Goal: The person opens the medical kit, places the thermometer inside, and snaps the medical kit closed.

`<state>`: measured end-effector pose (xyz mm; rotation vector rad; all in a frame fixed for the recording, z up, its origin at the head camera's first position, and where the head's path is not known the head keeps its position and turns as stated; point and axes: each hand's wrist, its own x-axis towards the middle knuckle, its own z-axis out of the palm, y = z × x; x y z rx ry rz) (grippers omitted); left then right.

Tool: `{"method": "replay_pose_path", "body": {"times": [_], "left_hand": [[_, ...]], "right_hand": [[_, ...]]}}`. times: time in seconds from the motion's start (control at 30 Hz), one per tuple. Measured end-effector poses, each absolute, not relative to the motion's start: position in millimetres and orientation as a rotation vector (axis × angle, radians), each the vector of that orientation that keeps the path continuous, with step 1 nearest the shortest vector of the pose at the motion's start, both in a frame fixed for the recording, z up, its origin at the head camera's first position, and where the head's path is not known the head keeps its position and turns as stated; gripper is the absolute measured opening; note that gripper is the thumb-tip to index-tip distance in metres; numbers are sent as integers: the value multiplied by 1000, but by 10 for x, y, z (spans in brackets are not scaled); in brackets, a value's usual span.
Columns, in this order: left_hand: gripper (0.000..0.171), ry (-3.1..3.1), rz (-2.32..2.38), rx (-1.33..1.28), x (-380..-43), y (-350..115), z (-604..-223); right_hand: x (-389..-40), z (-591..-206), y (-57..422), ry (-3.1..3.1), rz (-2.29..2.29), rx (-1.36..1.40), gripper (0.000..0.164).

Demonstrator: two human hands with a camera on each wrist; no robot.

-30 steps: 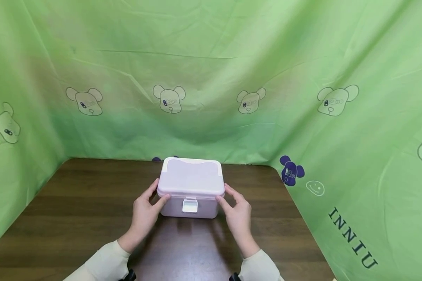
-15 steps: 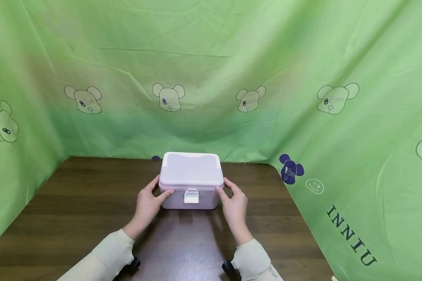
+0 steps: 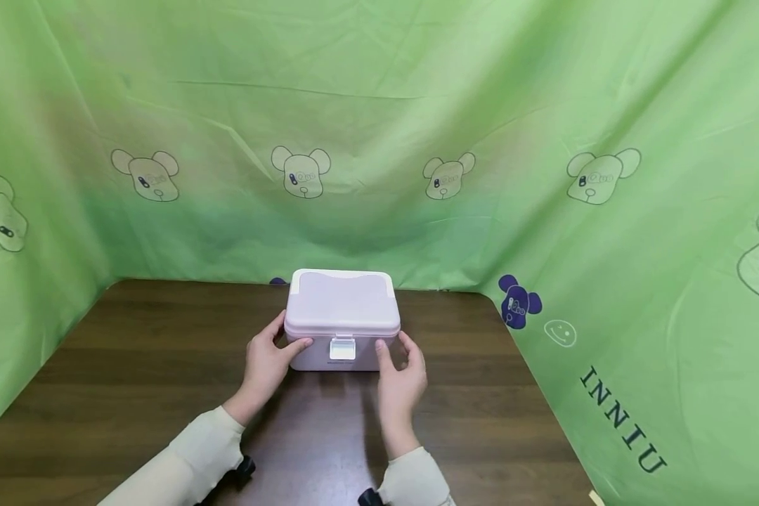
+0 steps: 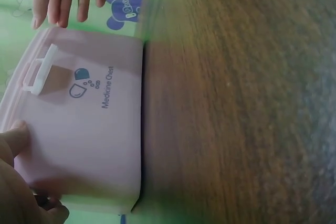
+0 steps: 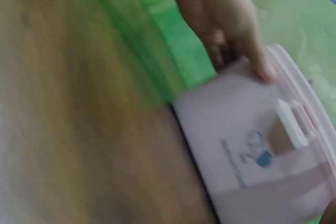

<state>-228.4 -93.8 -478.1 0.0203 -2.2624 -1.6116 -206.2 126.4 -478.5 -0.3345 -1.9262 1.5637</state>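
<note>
A pale pink medicine box (image 3: pixel 344 302), with a capsule print and "Medicine Chest" lettering on its front, sits on the table with its lid down. Its white latch (image 4: pixel 42 70) stands out from the front wall. My left hand (image 3: pixel 267 367) grips the box's left end, thumb on the front just under the lid and fingers round the side. At the right front corner is my right hand (image 3: pixel 402 383), thumb upright before the front wall. In the left wrist view its fingers (image 4: pixel 67 3) are straight and right at the box's end.
The box stands toward the back of a dark wooden table (image 3: pixel 164 351). A green cloth (image 3: pixel 379 140) with printed bear heads hangs behind the table and along both sides. Black straps show under both pale sleeves (image 3: pixel 196 450).
The box has slid a little toward the back of the table, with my left hand keeping its hold. My right hand has shifted left, from the box's right side to its front corner.
</note>
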Motion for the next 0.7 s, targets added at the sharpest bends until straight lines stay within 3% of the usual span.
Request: {"method": "replay_pose_path", "body": {"times": [0.27,0.7], "left_hand": [[80,-2273,-1594,41,-2268,-942,-4777],[76,-2250,-1601,44,-2269,-949,-4817]], "right_hand": [[-1856,-4913,894,-1908,1502,-232,53],[-1880,-5041,498,-1985,1498,-328,67]]}}
